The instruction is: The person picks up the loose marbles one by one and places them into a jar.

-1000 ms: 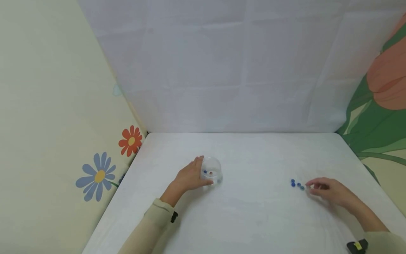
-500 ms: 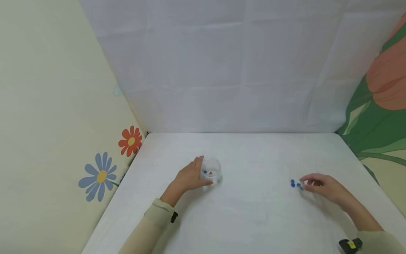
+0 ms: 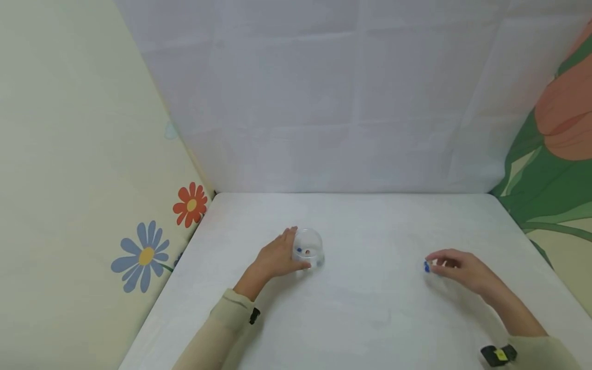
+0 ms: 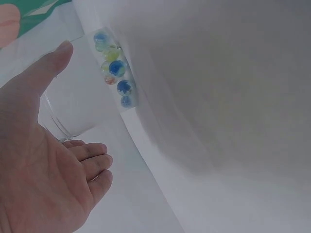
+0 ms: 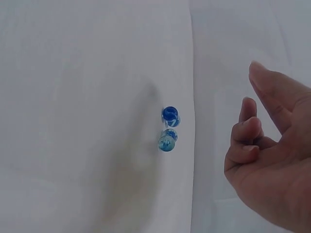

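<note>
My left hand (image 3: 276,255) grips a clear cup (image 3: 309,238), thumb on one side and fingers on the other. Through the wall of the cup (image 4: 85,97), in the left wrist view, several glass marbles (image 4: 117,68) show at its bottom, blue, yellow-green and orange. On the right of the table, my right hand (image 3: 466,271) hovers with its fingertips close over blue marbles (image 3: 427,266). The right wrist view shows a gap between the thumb and loosely bent fingers of that hand (image 5: 272,141), nothing between them. Dark blue marbles (image 5: 170,114) and teal marbles (image 5: 166,142) lie beside it.
A white cloth covers the table (image 3: 361,308), and a white sheet (image 3: 324,103) hangs behind it. Flower-painted walls (image 3: 69,103) stand at both sides. Bare tabletop stretches between the cup and the loose marbles.
My right hand has moved left over the marbles, and its fingers now cover some of them in the head view. The left hand and the cup have stayed in place.
</note>
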The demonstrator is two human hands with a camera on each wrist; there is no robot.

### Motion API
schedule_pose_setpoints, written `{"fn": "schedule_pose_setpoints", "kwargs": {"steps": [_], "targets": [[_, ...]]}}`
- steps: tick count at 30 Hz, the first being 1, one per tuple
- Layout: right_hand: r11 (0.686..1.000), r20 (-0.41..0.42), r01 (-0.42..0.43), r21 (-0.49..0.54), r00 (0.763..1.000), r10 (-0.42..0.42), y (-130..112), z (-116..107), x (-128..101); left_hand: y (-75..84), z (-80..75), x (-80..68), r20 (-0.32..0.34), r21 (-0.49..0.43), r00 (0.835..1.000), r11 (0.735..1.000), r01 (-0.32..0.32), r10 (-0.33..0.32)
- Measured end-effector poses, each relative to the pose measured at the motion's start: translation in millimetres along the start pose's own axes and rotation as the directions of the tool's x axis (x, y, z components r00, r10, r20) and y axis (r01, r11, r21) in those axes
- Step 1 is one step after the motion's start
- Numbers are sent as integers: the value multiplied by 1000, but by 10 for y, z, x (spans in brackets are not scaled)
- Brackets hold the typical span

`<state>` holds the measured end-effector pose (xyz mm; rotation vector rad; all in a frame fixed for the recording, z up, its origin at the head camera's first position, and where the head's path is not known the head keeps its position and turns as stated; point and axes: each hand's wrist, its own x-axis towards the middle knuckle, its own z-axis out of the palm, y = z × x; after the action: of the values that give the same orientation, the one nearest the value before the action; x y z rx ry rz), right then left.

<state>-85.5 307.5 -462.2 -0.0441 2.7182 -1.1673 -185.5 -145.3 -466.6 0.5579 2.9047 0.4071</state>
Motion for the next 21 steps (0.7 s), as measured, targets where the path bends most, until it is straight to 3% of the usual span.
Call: {"fn": "schedule_pose_setpoints", "kwargs": {"steps": [21], "targets": [[998,-13,65,18,998,-64,-281,183,178,1,-2,0,2,-15,1000,1000,4,-4]]}}
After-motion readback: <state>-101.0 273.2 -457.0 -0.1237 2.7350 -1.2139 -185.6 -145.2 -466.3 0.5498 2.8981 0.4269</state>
